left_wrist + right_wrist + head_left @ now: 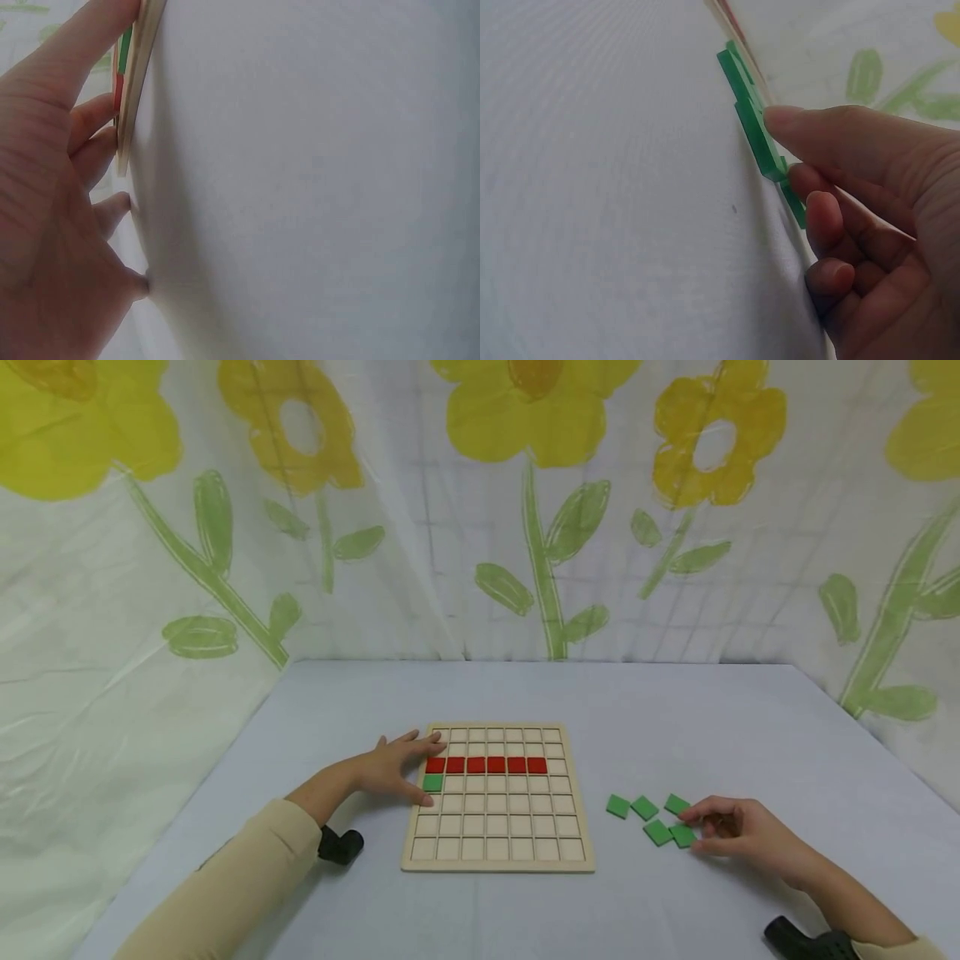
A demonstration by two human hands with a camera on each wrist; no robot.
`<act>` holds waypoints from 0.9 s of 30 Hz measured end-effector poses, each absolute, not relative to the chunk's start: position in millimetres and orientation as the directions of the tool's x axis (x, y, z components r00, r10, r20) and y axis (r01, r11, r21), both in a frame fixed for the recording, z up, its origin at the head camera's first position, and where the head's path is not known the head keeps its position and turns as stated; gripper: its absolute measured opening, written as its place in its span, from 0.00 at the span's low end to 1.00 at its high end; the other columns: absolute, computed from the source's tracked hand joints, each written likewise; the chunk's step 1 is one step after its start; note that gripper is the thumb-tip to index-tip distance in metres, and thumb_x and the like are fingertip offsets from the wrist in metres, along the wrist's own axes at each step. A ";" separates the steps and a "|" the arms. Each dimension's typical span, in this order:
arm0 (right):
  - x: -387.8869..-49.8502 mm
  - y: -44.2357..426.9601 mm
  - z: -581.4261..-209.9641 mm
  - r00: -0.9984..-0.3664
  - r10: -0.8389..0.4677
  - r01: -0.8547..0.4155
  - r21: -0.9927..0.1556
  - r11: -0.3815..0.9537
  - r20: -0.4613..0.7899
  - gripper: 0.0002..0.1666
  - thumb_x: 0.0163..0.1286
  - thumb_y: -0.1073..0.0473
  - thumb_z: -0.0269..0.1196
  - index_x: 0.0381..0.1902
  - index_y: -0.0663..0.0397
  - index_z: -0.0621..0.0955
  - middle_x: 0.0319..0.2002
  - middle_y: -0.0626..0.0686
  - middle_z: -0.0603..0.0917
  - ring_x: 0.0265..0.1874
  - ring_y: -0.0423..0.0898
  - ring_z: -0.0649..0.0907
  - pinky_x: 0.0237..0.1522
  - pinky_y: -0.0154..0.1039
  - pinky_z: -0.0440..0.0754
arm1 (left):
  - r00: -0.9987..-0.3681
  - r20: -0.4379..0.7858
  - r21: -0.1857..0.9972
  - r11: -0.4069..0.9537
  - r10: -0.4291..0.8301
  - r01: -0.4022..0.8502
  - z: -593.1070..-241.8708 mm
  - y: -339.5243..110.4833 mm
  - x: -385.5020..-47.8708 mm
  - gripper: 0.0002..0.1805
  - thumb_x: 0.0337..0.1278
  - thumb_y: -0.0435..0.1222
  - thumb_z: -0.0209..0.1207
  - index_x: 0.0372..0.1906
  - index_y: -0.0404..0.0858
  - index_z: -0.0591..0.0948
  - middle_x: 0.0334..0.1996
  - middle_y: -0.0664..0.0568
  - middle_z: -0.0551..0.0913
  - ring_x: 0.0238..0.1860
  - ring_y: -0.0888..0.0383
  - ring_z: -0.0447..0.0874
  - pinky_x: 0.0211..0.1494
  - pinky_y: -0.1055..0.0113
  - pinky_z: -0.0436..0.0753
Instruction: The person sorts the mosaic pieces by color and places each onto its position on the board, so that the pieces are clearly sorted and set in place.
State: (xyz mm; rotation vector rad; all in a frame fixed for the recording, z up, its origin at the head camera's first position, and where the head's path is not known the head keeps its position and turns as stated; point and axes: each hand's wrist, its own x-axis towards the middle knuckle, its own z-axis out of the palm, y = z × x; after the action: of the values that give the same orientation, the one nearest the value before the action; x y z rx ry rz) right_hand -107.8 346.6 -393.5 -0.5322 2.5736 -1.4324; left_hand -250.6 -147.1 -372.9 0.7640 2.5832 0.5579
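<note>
A pale wooden grid board (588, 827) lies flat, with a row of red tiles (496, 765) and one green tile (432, 782) beneath the row's left end. My left hand (390, 768) rests with spread fingers across the board's upper left edge; in the left wrist view the hand (52, 202) touches the board's side (135, 82). To the right lie several loose green tiles (644, 807). The thumb and index finger of my right hand (750, 835) are at opposite edges of the nearest green tile (682, 837), pinching it low at the table; the right wrist view shows this tile (757, 142) too.
A white-covered table (525, 910) carries everything. Behind it hangs a white curtain (465, 568) printed with yellow flowers. Black devices are strapped at the left wrist (341, 847) and right wrist (810, 941).
</note>
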 end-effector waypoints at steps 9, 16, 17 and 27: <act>-108.3 345.8 -395.1 -0.922 -0.379 -0.275 -0.827 0.491 0.082 0.17 0.56 0.65 0.66 0.44 0.67 0.79 0.33 0.40 0.78 0.28 0.38 0.73 0.25 0.34 0.72 | -0.780 -0.242 0.466 0.775 0.576 0.428 -371.1 -145.8 -252.2 0.50 0.37 0.59 0.68 0.70 0.52 0.62 0.74 0.58 0.50 0.75 0.47 0.33 0.69 0.35 0.31; -108.7 344.7 -395.7 -0.911 -0.392 -0.326 -0.799 0.505 0.123 0.17 0.56 0.66 0.67 0.44 0.66 0.80 0.34 0.41 0.78 0.29 0.38 0.72 0.26 0.33 0.70 | -0.784 -0.253 0.469 0.780 0.567 0.413 -370.6 -146.0 -251.4 0.50 0.37 0.58 0.68 0.70 0.52 0.62 0.74 0.58 0.50 0.75 0.47 0.33 0.69 0.36 0.31; -109.0 344.6 -396.1 -0.909 -0.397 -0.335 -0.793 0.509 0.129 0.17 0.56 0.66 0.67 0.44 0.65 0.81 0.35 0.40 0.78 0.29 0.38 0.72 0.25 0.33 0.70 | -0.784 -0.253 0.470 0.780 0.567 0.413 -370.7 -146.1 -251.3 0.50 0.37 0.58 0.68 0.70 0.52 0.62 0.74 0.58 0.49 0.75 0.47 0.33 0.69 0.36 0.31; -110.6 346.2 -399.4 -0.839 -0.508 -0.461 -0.753 0.469 0.196 0.17 0.57 0.68 0.65 0.46 0.63 0.81 0.39 0.44 0.78 0.27 0.39 0.71 0.21 0.34 0.68 | -0.778 -0.257 0.473 0.777 0.573 0.416 -374.5 -146.8 -251.8 0.50 0.37 0.59 0.68 0.70 0.52 0.61 0.74 0.58 0.49 0.75 0.47 0.33 0.69 0.36 0.31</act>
State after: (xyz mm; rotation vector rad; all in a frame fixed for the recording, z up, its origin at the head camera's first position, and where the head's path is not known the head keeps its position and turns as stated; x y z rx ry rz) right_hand -110.6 346.2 -399.4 -0.8728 2.6451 -1.3300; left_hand -251.8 -146.8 -374.5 0.7518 2.5800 0.5569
